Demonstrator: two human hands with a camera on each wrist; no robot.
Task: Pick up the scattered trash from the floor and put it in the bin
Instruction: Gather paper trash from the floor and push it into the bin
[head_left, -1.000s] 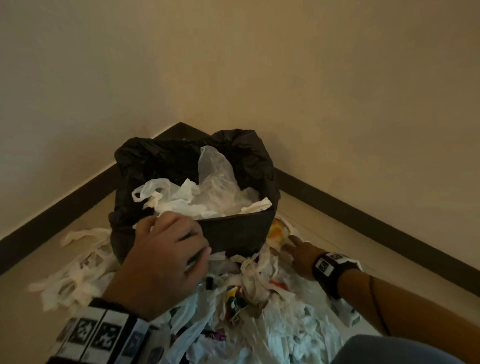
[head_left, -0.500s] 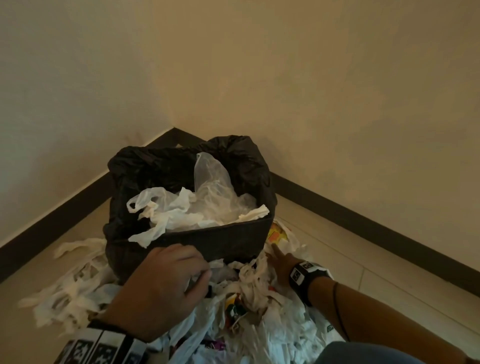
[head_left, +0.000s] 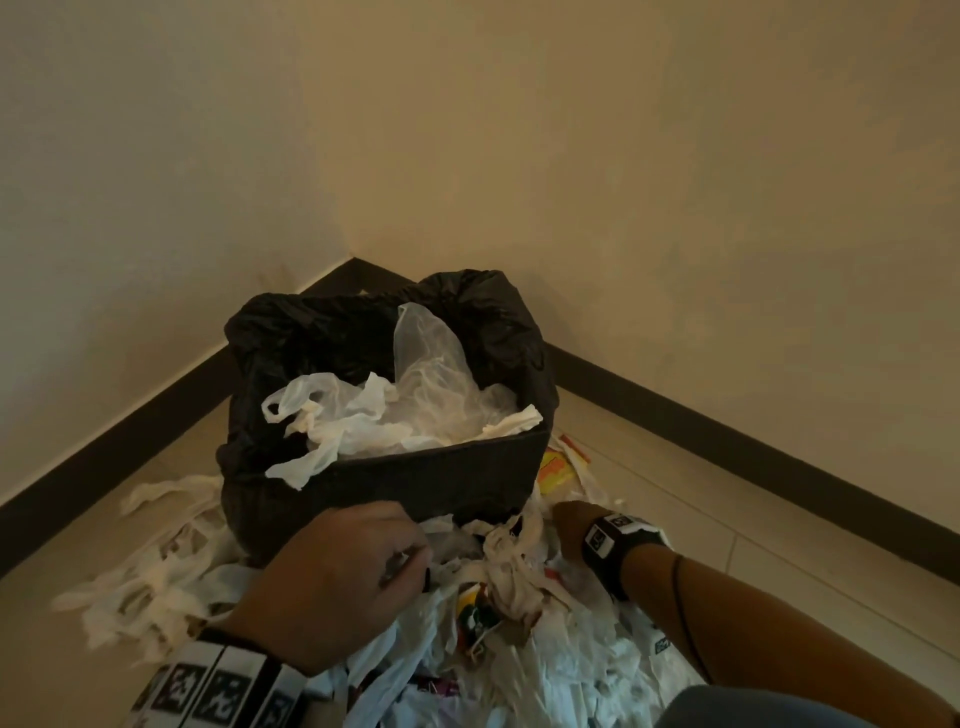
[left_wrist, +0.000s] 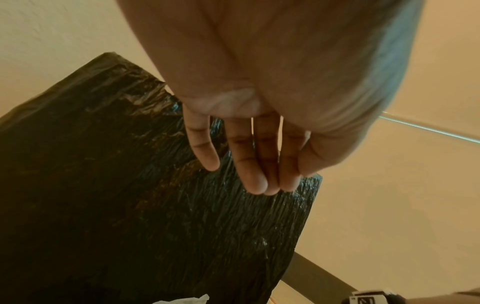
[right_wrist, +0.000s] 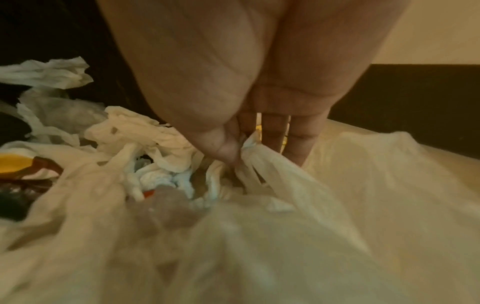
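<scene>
The bin with its black liner stands in the room's corner, heaped with white plastic bags. Scattered trash, mostly white bags and paper strips, covers the floor in front of it. My left hand hangs close before the bin's front wall; in the left wrist view its fingers are nearly straight and hold nothing. Low at the bin's right front corner, my right hand pinches a white plastic bag between thumb and fingers.
Two beige walls with a dark skirting board meet right behind the bin. More white strips lie left of the bin. A yellow wrapper sits by its right side. Bare tiled floor shows at the right.
My left hand has dropped from the bin's rim to in front of its wall. My right hand has shifted left into the pile beside the bin. The head view has tilted up a little.
</scene>
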